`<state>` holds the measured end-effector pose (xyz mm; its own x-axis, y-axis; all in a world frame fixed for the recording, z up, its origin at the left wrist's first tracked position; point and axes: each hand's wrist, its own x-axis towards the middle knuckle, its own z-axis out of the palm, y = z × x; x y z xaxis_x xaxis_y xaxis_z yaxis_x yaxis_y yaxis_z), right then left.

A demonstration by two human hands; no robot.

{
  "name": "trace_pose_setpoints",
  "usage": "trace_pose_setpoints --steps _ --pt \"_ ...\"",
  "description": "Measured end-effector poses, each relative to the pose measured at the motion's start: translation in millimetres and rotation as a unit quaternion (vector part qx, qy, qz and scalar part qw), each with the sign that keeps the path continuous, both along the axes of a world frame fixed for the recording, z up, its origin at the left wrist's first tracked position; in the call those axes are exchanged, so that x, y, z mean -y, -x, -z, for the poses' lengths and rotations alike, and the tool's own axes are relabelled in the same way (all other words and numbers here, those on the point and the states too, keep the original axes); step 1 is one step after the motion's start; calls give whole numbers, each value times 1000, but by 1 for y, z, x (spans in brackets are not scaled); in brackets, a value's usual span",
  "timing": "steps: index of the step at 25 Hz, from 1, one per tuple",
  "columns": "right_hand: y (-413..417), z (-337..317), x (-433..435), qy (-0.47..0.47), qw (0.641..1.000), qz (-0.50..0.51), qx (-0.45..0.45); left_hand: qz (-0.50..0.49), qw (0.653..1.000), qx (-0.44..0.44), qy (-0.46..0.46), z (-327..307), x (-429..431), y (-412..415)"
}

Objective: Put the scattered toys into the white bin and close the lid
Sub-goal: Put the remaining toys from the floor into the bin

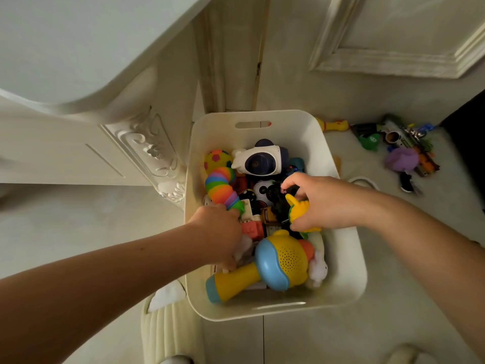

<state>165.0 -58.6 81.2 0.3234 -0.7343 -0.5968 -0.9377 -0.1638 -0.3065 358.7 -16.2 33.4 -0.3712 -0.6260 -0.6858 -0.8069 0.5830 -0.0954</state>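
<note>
pale floor carries the white bin, set beside a carved cabinet. bin contents are heaped near the rim: rainbow segmented toy, white camera toy, yellow-and-blue microphone toy. right hand holds a yellow toy over the heap, fingers curled round it; likely purpose: seat it in a gap. left hand is sunk among the toys at the rainbow toy's green end. its fingers are hidden, so its grip cannot be told; probably shifting contents for room. outside the bin, on the floor to the right, lie a yellow chicken, purple toy and toy gun. no lid identified.
</note>
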Motion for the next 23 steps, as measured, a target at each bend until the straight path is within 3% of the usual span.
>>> trace_pose_setpoints --steps 5,9,13,15,18,20,23 --pt "7 8 -5 23 999 4 29 -34 994 -92 -55 6 10 -15" --pt "-1 11 -4 38 983 106 144 -34 997 -63 -28 10 7 -6" --pt "-36 49 -18 116 957 106 243 -75 994 -74 -36 5 19 -9" --pt "-40 69 -23 178 957 68 218 -137 985 -108 -3 -2 30 -15" --pt "-32 82 -29 267 951 28 154 -199 953 -194 123 3 33 -15" --pt "-32 85 -30 278 952 14 124 -143 964 -156 163 14 38 -14" --pt "-36 87 -22 226 965 17 134 -72 981 -31 179 18 53 -12"
